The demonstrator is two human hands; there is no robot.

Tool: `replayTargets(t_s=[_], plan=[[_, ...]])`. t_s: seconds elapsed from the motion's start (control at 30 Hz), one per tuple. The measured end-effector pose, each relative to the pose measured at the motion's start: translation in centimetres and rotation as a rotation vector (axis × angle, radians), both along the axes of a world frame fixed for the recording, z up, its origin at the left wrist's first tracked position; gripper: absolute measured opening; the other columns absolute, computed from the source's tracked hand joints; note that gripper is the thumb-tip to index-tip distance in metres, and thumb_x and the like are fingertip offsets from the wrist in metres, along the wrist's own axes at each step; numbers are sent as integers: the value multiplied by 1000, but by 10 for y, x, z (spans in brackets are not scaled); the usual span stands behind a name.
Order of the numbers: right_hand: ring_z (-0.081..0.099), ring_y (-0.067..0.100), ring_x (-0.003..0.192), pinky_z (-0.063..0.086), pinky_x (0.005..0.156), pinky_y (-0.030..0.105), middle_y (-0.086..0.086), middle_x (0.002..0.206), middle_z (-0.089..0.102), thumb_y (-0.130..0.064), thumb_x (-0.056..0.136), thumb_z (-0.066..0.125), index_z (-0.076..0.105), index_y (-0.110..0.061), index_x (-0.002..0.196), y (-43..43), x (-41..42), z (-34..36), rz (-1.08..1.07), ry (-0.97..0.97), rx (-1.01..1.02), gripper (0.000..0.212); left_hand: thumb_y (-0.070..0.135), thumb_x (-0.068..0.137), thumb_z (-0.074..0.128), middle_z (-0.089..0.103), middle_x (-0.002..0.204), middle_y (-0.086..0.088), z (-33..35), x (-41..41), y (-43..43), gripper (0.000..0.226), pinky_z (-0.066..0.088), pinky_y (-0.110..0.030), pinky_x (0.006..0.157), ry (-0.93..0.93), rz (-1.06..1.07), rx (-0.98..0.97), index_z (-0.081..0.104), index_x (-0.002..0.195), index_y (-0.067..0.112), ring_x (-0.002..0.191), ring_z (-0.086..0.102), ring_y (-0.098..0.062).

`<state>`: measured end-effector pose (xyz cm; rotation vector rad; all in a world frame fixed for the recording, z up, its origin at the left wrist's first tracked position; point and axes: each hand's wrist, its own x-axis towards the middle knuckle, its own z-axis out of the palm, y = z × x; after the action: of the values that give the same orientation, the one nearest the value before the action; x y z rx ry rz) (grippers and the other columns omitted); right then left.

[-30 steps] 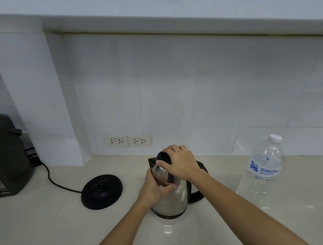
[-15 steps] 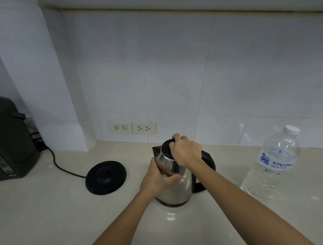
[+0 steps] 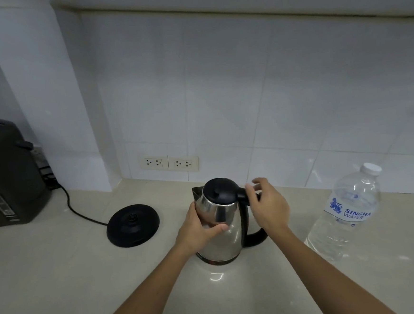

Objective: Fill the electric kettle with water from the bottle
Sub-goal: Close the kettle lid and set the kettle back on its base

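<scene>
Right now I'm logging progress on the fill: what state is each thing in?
Kettle: upright on counter, off its base, lid shut.
Water bottle: upright, capped.
Kettle base: bare, corded.
Left hand: gripping kettle body.
Right hand: open, by handle.

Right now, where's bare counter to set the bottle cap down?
Free: the near counter in front of the black base; also the strip between the base and kettle. Crowded: around the kettle, where the left hand grips its body and the right hand hovers at the handle; the bottle fills the right edge.
</scene>
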<state>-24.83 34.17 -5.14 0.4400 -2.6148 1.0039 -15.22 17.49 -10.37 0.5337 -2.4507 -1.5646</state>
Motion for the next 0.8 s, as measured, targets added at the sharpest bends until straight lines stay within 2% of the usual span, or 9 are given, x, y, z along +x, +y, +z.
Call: replayTargets(t_s=[0.1,0.2,0.27,0.33,0.47,0.53,0.6,0.73,0.8], plan=[[63,19,91,45,75,25,-5,93,66,-37,98,45,59,-18,106,20,1,-24,62,-218,-374,25,48,63,85,48,130,15,-3,1,1,97,44,-27,96,30,-5,38,29,140,31,116,51,-9],[64,17,90,46,80,26,-2,92,66,-31,98,49,60,-14,104,24,4,-43,146,-327,-555,21,43,65,86,46,127,17,-4,0,2,96,45,-28,98,47,-14,71,29,140,31,117,51,-10],[67,17,89,47,79,23,2,92,68,-30,96,53,60,-14,104,23,6,-48,154,-359,-598,19,39,67,86,44,127,17,-3,1,2,96,44,-27,99,44,-19,77,27,143,30,117,49,-8],[65,12,80,46,73,21,2,83,67,-30,95,55,61,-14,100,21,6,-48,141,-381,-618,17,38,68,85,43,127,17,-2,2,3,97,44,-28,101,37,-14,79,26,144,29,117,48,-8],[48,15,59,39,61,26,4,64,53,-29,93,56,58,-9,78,18,0,-47,129,-403,-631,25,40,66,86,46,126,18,-1,3,3,96,45,-32,104,38,7,84,29,142,30,120,50,-9],[42,17,56,37,59,28,5,59,48,-27,93,58,55,-6,72,13,-3,-45,121,-408,-667,29,41,66,86,50,126,16,1,5,1,93,46,-33,104,45,23,98,33,141,30,122,51,-12],[41,18,56,36,59,28,6,58,46,-27,92,59,54,-5,70,6,-5,-38,124,-406,-679,32,40,69,84,53,127,13,8,10,-1,87,45,-29,101,59,49,99,36,139,27,121,52,-11],[40,16,54,36,50,11,5,57,45,-28,92,59,52,-6,66,-20,-4,-11,169,-370,-705,34,41,69,84,55,121,15,30,16,-21,83,45,-25,96,118,118,65,40,138,26,114,54,-8],[40,11,51,34,47,8,3,56,45,-30,92,58,50,-9,63,-37,-3,0,191,-378,-731,37,41,70,83,56,121,13,44,18,-38,79,45,-25,95,132,116,47,42,135,25,111,54,-8]])
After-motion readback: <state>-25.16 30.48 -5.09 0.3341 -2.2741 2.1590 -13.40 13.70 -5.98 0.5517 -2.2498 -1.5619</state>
